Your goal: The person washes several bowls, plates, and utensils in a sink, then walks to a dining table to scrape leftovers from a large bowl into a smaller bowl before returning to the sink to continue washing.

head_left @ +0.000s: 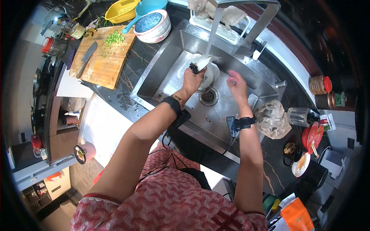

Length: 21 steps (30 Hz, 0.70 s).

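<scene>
Over the steel sink, my left hand grips a white jug-like vessel by its dark handle and holds it under the stream of water running from the tap. My right hand hovers just right of the vessel with its fingers loosely apart, blurred, holding nothing that I can see. The sink drain lies below and between both hands. Black bands sit on both wrists.
A wooden cutting board with a knife and chopped greens lies on the left. A white patterned bowl, blue scoop and yellow colander stand behind it. A crumpled cloth, jars and dishes crowd the right counter.
</scene>
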Motion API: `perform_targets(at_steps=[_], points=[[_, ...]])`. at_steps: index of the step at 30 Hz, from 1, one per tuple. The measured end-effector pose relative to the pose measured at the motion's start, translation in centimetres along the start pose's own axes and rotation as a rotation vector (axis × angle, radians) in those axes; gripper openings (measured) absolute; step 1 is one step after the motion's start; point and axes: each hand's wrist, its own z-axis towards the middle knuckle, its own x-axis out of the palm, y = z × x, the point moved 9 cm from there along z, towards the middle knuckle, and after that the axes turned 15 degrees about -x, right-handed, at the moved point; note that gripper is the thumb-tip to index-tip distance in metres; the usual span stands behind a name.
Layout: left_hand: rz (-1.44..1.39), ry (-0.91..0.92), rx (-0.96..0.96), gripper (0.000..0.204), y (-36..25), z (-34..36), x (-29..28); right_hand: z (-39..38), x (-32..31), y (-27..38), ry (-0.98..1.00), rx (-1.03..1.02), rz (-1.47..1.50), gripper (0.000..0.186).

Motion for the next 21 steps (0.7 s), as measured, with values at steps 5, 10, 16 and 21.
perform_targets(at_steps=[5,10,16,21], points=[[-0.21,-0.147,-0.027,0.012,-1.6,-2.1,-2.6,0.9,-1.2,0.5,-0.124,-0.032,-0.149,0.062],[-0.244,-0.224,0.048,0.013,-5.5,-4.8,-6.2,7.1,-9.8,-1.2,-0.351,-0.223,-0.366,0.07],[-0.163,-0.261,0.125,0.013,-6.4,-7.6,-10.2,12.5,-8.8,-0.9,-0.041,0.086,-0.02,0.071],[-0.176,-0.193,-0.014,0.018,-4.5,-7.6,-9.7,10.9,-7.7,1.3,-0.069,-0.296,-0.67,0.078]])
